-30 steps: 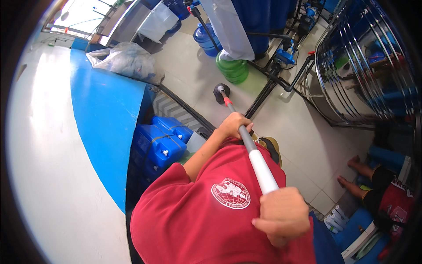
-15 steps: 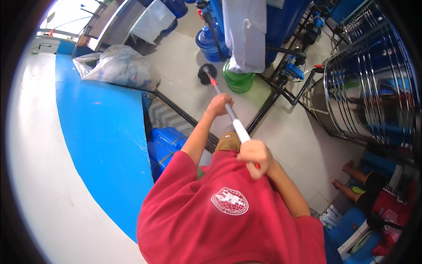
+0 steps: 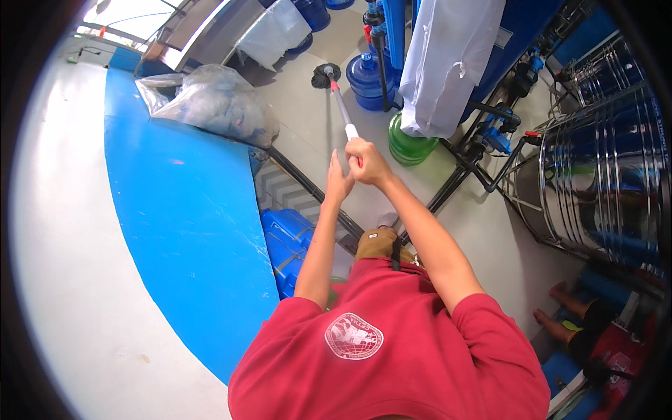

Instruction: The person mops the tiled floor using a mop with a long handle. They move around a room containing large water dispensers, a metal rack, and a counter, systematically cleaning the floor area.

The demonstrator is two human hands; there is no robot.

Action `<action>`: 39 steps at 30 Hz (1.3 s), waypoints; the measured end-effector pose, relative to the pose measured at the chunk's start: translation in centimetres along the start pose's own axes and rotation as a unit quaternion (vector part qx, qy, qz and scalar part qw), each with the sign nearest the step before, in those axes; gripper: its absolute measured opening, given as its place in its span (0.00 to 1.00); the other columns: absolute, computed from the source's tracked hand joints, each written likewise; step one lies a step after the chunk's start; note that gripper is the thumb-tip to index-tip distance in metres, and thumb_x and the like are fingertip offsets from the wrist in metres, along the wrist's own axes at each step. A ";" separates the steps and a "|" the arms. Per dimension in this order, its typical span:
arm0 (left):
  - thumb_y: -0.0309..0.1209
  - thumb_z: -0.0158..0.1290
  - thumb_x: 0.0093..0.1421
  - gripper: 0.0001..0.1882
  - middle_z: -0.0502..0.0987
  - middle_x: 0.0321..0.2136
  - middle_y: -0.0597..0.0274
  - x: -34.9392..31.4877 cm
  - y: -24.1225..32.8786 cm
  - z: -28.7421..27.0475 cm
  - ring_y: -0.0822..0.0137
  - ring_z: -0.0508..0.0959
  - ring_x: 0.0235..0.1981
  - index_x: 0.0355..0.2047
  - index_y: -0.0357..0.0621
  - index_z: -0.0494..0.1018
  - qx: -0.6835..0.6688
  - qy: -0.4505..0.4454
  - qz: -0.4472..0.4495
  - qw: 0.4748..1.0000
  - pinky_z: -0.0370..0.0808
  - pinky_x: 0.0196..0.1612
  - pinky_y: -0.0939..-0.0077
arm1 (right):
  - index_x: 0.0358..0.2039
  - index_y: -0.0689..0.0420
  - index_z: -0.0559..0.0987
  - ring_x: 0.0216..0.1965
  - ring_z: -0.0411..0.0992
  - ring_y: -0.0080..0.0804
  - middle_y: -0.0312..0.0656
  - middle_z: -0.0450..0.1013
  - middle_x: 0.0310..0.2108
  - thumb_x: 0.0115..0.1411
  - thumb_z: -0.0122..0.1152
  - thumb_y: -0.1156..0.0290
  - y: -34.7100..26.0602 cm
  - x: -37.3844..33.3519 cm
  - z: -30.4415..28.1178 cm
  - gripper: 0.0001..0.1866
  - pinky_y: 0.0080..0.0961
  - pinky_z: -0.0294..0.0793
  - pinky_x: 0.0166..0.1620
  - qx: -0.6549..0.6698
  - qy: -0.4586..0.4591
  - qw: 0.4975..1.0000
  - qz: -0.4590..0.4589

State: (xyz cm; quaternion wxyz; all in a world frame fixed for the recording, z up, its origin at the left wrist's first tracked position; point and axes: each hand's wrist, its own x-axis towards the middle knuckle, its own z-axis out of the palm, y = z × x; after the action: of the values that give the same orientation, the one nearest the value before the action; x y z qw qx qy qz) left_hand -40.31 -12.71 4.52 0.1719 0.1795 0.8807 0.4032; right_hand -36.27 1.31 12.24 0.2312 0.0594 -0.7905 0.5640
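Note:
A mop (image 3: 341,107) with a grey and white pole, a red collar and a dark, shaggy head stretches out ahead of me. Its head rests on the tiled floor just left of a blue water jug (image 3: 367,82). My right hand (image 3: 369,162) is wrapped round the white upper end of the pole. Close beside it, my left hand (image 3: 339,180) has its fingers stretched out and appears off the pole; whether its thumb side touches the pole or the right hand is unclear.
A green jug (image 3: 411,143) stands under a white cloth (image 3: 448,70). Black pipes (image 3: 448,185) cross the floor near my foot. A clear plastic bag (image 3: 224,101) lies on the blue counter (image 3: 189,210). Shiny metal tanks (image 3: 595,168) stand right; another person's legs (image 3: 567,318) show lower right.
The mop head has moved farther away across the floor. My right hand has slid forward with the pole's end, up beside my left hand, which has loosened from the pole.

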 end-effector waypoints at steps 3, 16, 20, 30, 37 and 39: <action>0.32 0.57 0.53 0.45 0.55 0.61 0.33 -1.0 -1.1 0.5 0.43 0.58 0.63 0.63 0.26 0.44 0.012 -0.008 -0.005 1.000 0.57 0.64 0.59 | 0.15 0.65 0.65 0.25 0.62 0.52 0.52 0.61 0.17 0.38 0.45 0.82 -4.2 -2.9 -1.6 0.01 0.42 0.64 0.32 0.012 -0.005 1.000 -0.016; 0.36 0.60 0.44 0.30 0.73 0.46 0.45 -11.6 7.9 19.5 0.47 0.71 0.50 0.50 0.41 0.69 0.158 -0.285 0.290 0.900 0.66 0.56 0.58 | 0.18 0.65 0.73 0.16 0.65 0.34 0.45 0.67 0.14 0.39 0.47 0.74 -35.0 -25.8 -23.9 0.08 0.27 0.68 0.26 0.089 0.214 0.962 0.147; 0.37 0.57 0.40 0.17 0.79 0.29 0.46 -19.5 12.6 25.9 0.46 0.77 0.36 0.31 0.46 0.79 0.193 -0.519 0.339 0.761 0.74 0.44 0.57 | 0.20 0.66 0.76 0.14 0.68 0.33 0.42 0.65 0.10 0.43 0.48 0.70 -40.1 -35.3 -26.2 0.12 0.30 0.73 0.26 0.033 0.303 0.951 0.045; 0.34 0.52 0.40 0.10 0.77 0.20 0.47 -37.2 25.6 31.2 0.45 0.77 0.28 0.22 0.44 0.77 0.152 -0.716 0.513 0.449 0.74 0.34 0.53 | 0.25 0.53 0.68 0.15 0.65 0.23 0.36 0.64 0.10 0.57 0.47 0.62 -62.8 -52.5 -22.7 0.10 0.30 0.61 0.28 -0.108 0.494 0.860 -0.072; 0.36 0.51 0.45 0.13 0.78 0.26 0.47 -37.9 24.3 40.0 0.45 0.78 0.31 0.30 0.46 0.76 0.174 -0.681 0.513 0.492 0.75 0.35 0.52 | 0.24 0.59 0.64 0.08 0.53 0.25 0.38 0.61 0.09 0.57 0.46 0.71 -52.7 -54.2 -22.2 0.06 0.23 0.55 0.15 -0.457 0.723 0.517 0.029; 0.37 0.52 0.44 0.15 0.78 0.27 0.48 -36.3 22.8 42.3 0.47 0.79 0.32 0.32 0.46 0.77 0.208 -0.656 0.512 0.514 0.76 0.36 0.52 | 0.26 0.60 0.66 0.08 0.55 0.26 0.39 0.62 0.11 0.57 0.46 0.74 -46.9 -53.4 -22.9 0.05 0.24 0.56 0.13 -0.230 0.754 0.614 -0.038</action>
State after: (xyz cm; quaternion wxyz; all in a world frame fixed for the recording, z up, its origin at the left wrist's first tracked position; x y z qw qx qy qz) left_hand 14.50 12.13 1.76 0.4227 0.8432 0.3322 -0.0055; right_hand 34.51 -3.26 35.54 0.7733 -0.4122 -0.4380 0.2006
